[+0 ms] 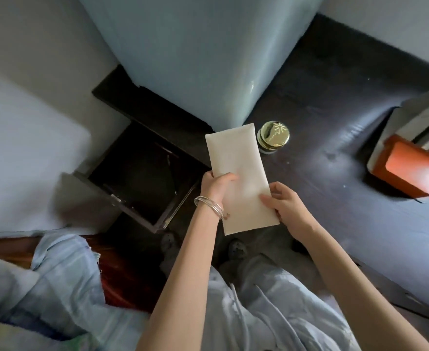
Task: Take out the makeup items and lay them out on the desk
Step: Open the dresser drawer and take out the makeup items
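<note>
You hold a flat cream pouch [236,168] up off the dark desk [335,138]. A little jar with a shiny gold lid [273,134] stands on the desk just beside it.

Pouch [238,171]: plain cream-white, no pattern. Jar [273,135]: shiny gold lid with a pale star-like emblem, dark body. Desk [335,117]: dark brown. Box [406,171]: orange. Bracelets [209,205]: silver. Drawer [137,176]: black-brown. Pillar [198,54]: pale blue.

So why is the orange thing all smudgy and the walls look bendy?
In the head view, the orange box at the right edge is blurred, probably by camera motion; the wide-angle lens bends the wall and desk edges; window-like glare streaks the desk and glints on the gold jar lid.
</note>
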A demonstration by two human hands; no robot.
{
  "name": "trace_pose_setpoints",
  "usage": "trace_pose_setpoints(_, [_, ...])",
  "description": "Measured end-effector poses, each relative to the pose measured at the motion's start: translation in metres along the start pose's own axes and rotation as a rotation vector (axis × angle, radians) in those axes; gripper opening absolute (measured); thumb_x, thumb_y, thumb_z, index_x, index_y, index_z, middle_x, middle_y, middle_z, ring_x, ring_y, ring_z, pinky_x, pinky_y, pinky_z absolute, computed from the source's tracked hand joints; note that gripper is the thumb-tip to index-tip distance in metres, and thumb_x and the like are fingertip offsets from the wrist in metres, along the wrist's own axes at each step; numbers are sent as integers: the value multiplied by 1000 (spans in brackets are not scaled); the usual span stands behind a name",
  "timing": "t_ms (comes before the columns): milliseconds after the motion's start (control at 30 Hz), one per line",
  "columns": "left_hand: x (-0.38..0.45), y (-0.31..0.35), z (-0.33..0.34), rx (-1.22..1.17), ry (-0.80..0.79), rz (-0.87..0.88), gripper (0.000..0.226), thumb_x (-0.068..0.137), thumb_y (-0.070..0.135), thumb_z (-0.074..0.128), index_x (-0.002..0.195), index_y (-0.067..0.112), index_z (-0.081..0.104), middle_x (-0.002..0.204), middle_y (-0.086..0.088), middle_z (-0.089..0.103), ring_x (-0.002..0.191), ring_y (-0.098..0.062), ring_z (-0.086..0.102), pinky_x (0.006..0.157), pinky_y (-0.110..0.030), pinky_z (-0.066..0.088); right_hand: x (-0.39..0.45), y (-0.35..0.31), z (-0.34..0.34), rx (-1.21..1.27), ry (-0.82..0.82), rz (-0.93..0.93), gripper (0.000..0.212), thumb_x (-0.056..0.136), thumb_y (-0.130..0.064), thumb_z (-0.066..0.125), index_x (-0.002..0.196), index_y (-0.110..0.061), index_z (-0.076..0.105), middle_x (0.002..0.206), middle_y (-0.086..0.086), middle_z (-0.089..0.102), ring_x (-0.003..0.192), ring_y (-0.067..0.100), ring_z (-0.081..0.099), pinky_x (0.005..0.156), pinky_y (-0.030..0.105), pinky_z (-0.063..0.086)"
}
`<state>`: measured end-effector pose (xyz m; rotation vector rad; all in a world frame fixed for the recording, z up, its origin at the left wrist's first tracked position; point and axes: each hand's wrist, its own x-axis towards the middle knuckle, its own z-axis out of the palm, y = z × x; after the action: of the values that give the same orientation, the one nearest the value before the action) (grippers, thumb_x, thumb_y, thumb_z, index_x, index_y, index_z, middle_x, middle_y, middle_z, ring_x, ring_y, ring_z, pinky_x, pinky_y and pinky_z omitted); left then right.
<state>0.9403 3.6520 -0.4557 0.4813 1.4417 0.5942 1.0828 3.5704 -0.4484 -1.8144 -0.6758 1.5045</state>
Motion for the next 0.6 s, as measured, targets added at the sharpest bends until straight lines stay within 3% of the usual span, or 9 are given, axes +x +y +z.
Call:
trace_pose_setpoints(100, [-4,-2,46,108,-105,-9,52,74,8,71,121,5,50,114,-16,62,100,-32,63,85,-44,53,-10,7,-37,89,117,-1,5,91,-9,57,89,-14,58,90,10,69,73,22,64,66,35,52])
trace_pose_setpoints(300, [-7,-5,121,362,-273,69,39,82,-1,61,120,-2,55,120,-18,61,99,-30,60,79,-32,47,-7,21,-91,222,306,94,3,92,-15,56,94,-13,55,98,10,64,87,29,64,74,53,56])
trace_pose_setpoints(433, [0,-8,151,518,-355,56,37,87,0,53,124,1,52,125,-16,58,112,-32,56,83,-32,43,4,26,-108,174,421,125,13,95,-13,53,106,-6,53,103,11,60,85,25,60,67,41,54])
trace_pose_setpoints(533, [4,-10,161,574,-375,25,34,88,2,49,122,-1,52,124,-19,56,99,-29,54,78,-33,42,17,27,-112,151,437,188,17,96,-13,50,109,-3,54,106,14,59,96,31,58,88,50,52])
trace_pose_setpoints(600, [6,-12,161,584,-381,-5,33,90,5,47,122,1,50,120,-16,55,95,-27,49,74,-33,42,24,28,-111,78,435,224,11,94,-12,50,97,-4,57,98,13,59,91,31,56,83,45,52])
